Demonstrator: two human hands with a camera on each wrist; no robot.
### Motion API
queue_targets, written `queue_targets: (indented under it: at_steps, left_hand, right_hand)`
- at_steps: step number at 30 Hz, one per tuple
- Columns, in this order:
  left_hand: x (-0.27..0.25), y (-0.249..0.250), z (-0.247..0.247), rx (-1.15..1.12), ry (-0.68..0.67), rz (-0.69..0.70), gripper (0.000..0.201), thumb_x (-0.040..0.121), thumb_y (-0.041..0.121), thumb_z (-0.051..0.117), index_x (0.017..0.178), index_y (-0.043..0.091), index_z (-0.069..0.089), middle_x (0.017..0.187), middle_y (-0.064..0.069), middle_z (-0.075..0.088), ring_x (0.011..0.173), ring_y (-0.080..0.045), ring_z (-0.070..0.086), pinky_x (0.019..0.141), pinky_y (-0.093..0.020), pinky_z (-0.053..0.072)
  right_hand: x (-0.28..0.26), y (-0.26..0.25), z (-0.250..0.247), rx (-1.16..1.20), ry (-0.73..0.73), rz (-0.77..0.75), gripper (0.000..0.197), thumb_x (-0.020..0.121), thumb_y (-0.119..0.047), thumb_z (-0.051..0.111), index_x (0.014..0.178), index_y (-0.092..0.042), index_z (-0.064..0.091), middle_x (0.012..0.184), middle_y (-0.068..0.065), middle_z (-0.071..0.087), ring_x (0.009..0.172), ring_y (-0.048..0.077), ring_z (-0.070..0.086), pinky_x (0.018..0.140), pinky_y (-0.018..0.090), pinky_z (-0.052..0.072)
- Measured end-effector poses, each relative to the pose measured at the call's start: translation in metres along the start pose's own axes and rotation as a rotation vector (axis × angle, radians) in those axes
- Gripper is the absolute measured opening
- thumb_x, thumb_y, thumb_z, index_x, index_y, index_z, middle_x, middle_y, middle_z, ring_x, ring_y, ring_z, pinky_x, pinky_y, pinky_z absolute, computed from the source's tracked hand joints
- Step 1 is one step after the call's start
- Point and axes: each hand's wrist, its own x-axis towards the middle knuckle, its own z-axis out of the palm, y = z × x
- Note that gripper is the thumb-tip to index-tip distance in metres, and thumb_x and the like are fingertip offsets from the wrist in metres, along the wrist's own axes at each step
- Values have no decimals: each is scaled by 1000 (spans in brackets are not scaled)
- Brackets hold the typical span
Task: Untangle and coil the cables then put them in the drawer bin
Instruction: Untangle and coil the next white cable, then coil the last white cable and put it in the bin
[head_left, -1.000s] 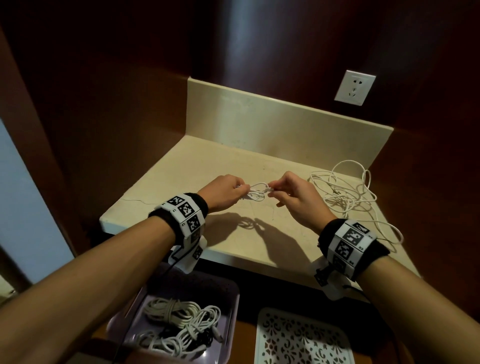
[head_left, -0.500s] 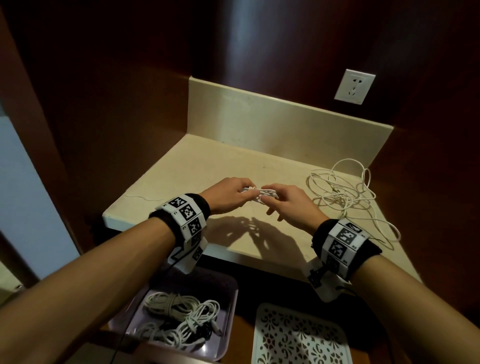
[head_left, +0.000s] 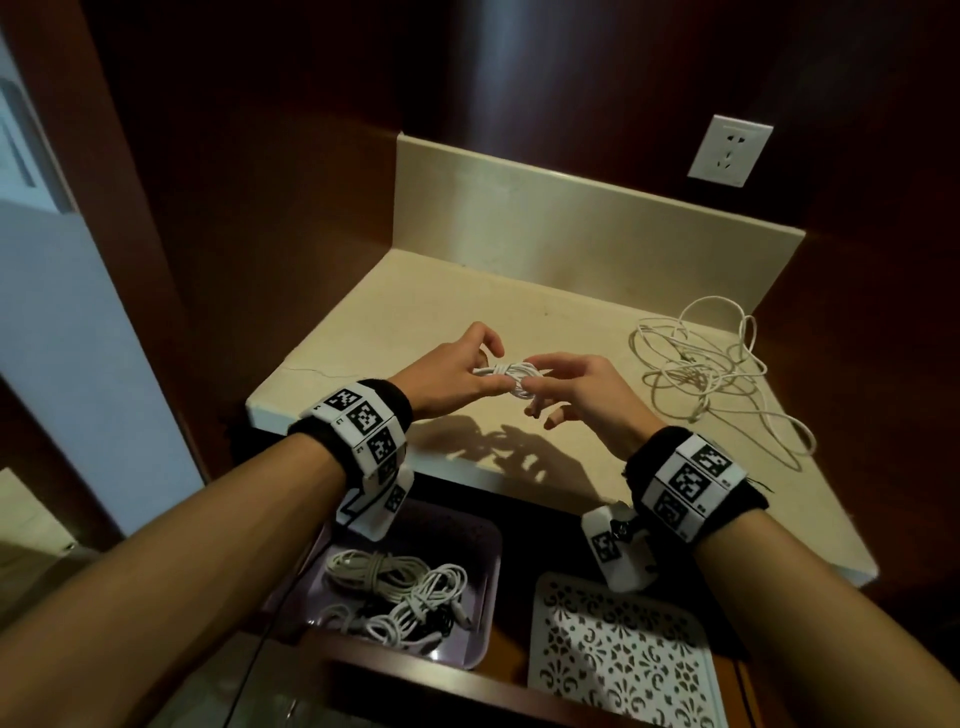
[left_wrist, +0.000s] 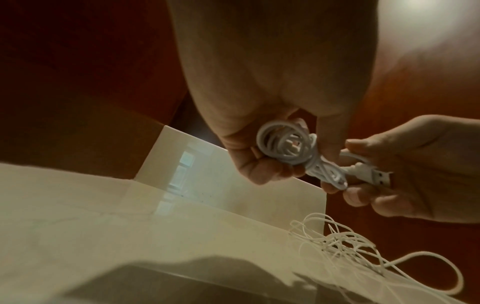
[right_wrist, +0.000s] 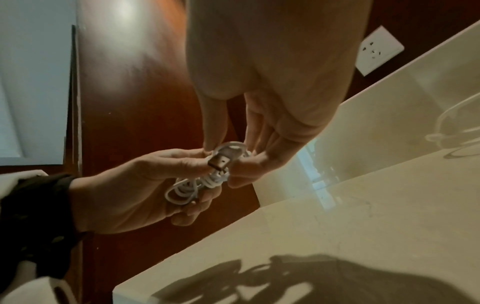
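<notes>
A small coiled white USB cable (head_left: 511, 375) (left_wrist: 288, 146) (right_wrist: 197, 183) hangs above the cream counter (head_left: 426, 312) between both hands. My left hand (head_left: 457, 369) (left_wrist: 262, 156) pinches one end of the coil. My right hand (head_left: 566, 384) (right_wrist: 233, 156) pinches the other end, where the metal USB plug (left_wrist: 380, 178) (right_wrist: 219, 161) sticks out. A loose tangle of white cable (head_left: 711, 374) (left_wrist: 363, 246) lies on the counter at the right. Below the counter edge, a purple bin (head_left: 488, 551) in the open drawer holds several coiled cables (head_left: 400, 597).
A white patterned tray (head_left: 618, 649) lies in the drawer to the right of the purple bin. A white wall socket (head_left: 730, 150) (right_wrist: 376, 51) is on the dark wood back wall. Wood panels close in both sides.
Both hands have drawn closer together around the coil, which is now a tighter bundle. My left fingers have opened out somewhat above it.
</notes>
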Motion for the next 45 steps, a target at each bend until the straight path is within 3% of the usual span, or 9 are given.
queue_targets:
  at_steps: [9, 13, 17, 20, 24, 31, 35, 42, 45]
  left_hand:
    - [-50, -22, -20, -119, 2, -22, 20, 88, 21, 68, 106, 19, 58, 90, -7, 68, 69, -14, 55, 50, -11, 39]
    - [-74, -37, -25, -166, -27, -42, 16, 84, 19, 73, 98, 22, 66, 92, -6, 70, 76, -16, 61, 70, -25, 50]
    - [-99, -52, -21, -174, -59, -56, 12, 84, 15, 73, 90, 23, 66, 83, -5, 69, 67, -13, 59, 66, -26, 48]
    - [-114, -59, -17, -176, -76, -66, 12, 84, 11, 72, 94, 16, 67, 82, -6, 68, 69, -14, 59, 68, -28, 47]
    - [-127, -64, -15, -166, -105, -47, 13, 85, 12, 71, 98, 11, 70, 93, -6, 71, 86, -15, 63, 80, -27, 47]
    - [-131, -67, -14, -79, -88, -61, 12, 83, 23, 73, 95, 24, 70, 86, 4, 68, 84, -13, 63, 86, -34, 50]
    - [-129, -69, -21, 35, -21, -114, 26, 82, 34, 74, 107, 31, 68, 98, 4, 67, 92, -15, 63, 89, -36, 51]
    - [-130, -73, -32, 201, 121, -198, 34, 83, 48, 67, 114, 37, 63, 116, 3, 63, 105, -19, 59, 94, -38, 48]
    - [-128, -75, -34, 201, 143, -231, 33, 82, 51, 67, 111, 36, 64, 116, 2, 64, 106, -20, 60, 94, -39, 48]
  right_hand:
    - [-22, 10, 54, -66, 128, -15, 30, 83, -3, 72, 112, -2, 66, 70, 8, 68, 59, 20, 60, 57, 24, 48]
    - [-39, 25, 77, -123, 189, 28, 20, 83, -12, 73, 102, -11, 72, 76, 8, 73, 59, 14, 62, 63, 31, 47]
    - [-61, 32, 104, -237, 243, 14, 17, 84, -15, 71, 100, -8, 74, 83, 7, 75, 68, 13, 66, 64, 27, 51]
    - [-75, 35, 119, -322, 258, -5, 12, 85, -18, 71, 92, -10, 76, 83, 5, 75, 79, 16, 69, 74, 31, 51]
    - [-85, 41, 131, -366, 276, 40, 11, 85, -21, 69, 85, -13, 76, 75, 3, 73, 65, 10, 62, 64, 26, 46]
    - [-86, 41, 133, -329, 272, 124, 11, 83, -19, 73, 72, -19, 71, 71, -3, 72, 65, 6, 62, 64, 24, 45]
    - [-67, 39, 130, -418, 211, 173, 14, 80, -23, 73, 68, -16, 70, 67, 4, 71, 67, 19, 67, 69, 36, 54]
    - [-38, 32, 134, -730, -56, 260, 12, 81, -21, 73, 71, -16, 72, 71, 2, 69, 63, 9, 60, 55, 21, 43]
    - [-24, 36, 143, -818, -178, 258, 12, 80, -21, 73, 81, -9, 76, 77, 6, 72, 65, 11, 61, 55, 21, 43]
